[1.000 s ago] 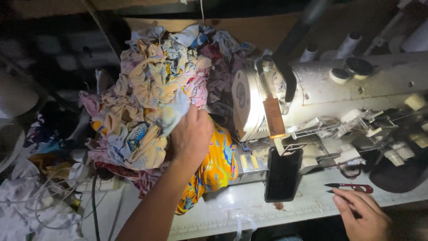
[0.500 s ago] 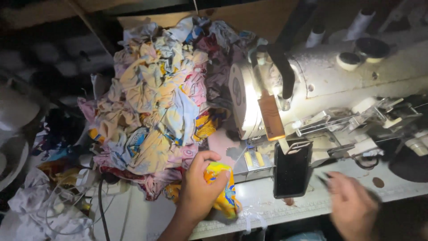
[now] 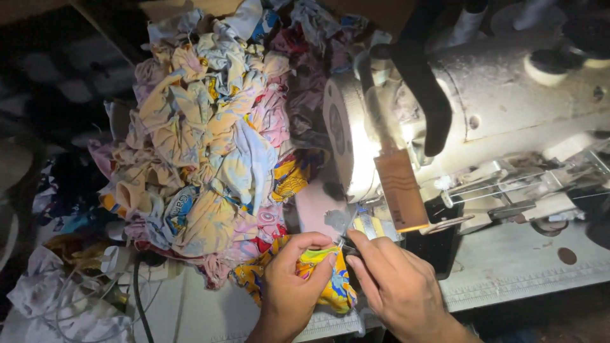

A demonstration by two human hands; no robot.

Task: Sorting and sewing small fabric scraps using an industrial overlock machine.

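With the left hand [image 3: 289,279] clamped on the crumpled yellow printed fabric piece [image 3: 330,289] near the white table's [image 3: 521,267] front edge, the right hand [image 3: 391,279], pinching its seam, should keep it taut.

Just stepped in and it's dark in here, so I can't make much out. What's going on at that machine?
A person sits at a white sewing machine, lit by its own lamp. Their left hand grips a yellow printed fabric piece at the table's front edge, and the right hand meets it there, fingertips pinched at the cloth; whether they hold a small tool is unclear. A big heap of colourful fabric scraps is piled just left of the machine.
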